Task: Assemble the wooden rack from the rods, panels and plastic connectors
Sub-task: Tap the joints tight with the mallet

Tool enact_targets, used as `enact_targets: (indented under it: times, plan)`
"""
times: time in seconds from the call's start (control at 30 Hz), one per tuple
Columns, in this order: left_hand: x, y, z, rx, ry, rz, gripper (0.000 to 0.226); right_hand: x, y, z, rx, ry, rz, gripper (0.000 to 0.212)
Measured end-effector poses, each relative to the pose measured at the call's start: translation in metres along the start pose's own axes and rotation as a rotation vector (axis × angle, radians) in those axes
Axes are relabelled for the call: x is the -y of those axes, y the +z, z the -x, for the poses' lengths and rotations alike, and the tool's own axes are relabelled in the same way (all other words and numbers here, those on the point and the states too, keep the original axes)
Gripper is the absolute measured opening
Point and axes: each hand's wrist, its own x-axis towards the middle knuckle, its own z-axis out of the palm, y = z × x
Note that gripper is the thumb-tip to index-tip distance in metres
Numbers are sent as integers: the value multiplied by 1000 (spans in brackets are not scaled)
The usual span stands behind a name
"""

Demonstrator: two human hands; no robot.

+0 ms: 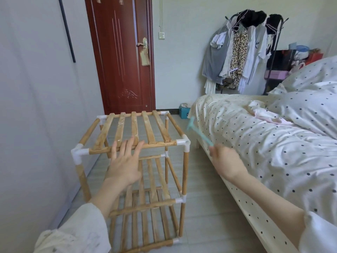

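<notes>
The wooden rack (pixel 156 147) stands upright on the floor with three slatted tiers joined by white plastic connectors (pixel 184 143). My left hand (pixel 125 161) lies flat with spread fingers on the front rod of the top tier. To the right of the rack, my right hand (pixel 225 162) grips the handle of a small light-blue plastic hammer (pixel 196 129). The hammer's head is raised and blurred, a little right of the rack's front right corner connector.
A bed (pixel 255 143) with dotted bedding runs along the right, close to the rack. A grey wall is at the left, a red-brown door (pixel 122 55) behind the rack. A clothes stand (pixel 246 52) with hanging garments is at the back right. Tiled floor lies between rack and bed.
</notes>
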Motion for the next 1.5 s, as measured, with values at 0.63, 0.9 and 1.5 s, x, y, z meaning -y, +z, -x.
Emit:
enact_targets:
  times: [0.63,0.9,1.5]
  plan:
    - [-2,-4,1,46,-3,10,97,33,-21,0,-139,-57,-370,37]
    - [0,-3,2,35,19,-1,97,9,-9,13,-45,-35,-245,39]
    - [1,-13,-2,90,24,-1,96,14,3,23,-169,40,-238,36]
